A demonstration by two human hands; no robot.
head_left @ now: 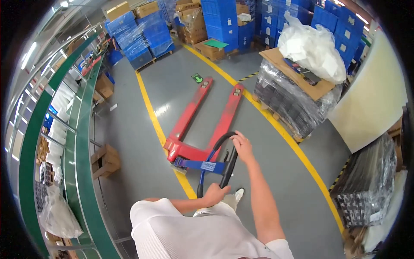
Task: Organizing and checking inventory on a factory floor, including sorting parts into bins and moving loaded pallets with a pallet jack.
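A red pallet jack stands on the grey floor in front of me, its two bare forks pointing away and slightly right. Its blue handle has a black looped grip that leans toward my body. My left hand is closed round the near end of this grip, close to my waist. Higher up, my right hand wraps the grip's far end, with that arm stretched forward. A small dark lever shows inside the loop. Part of each hand's fingers is hidden behind the grip.
Yellow lines bound the aisle on both sides. A green-edged conveyor bench runs along the left, a cardboard box beside it. Wrapped pallets stand at the right. Stacked blue crates fill the far end.
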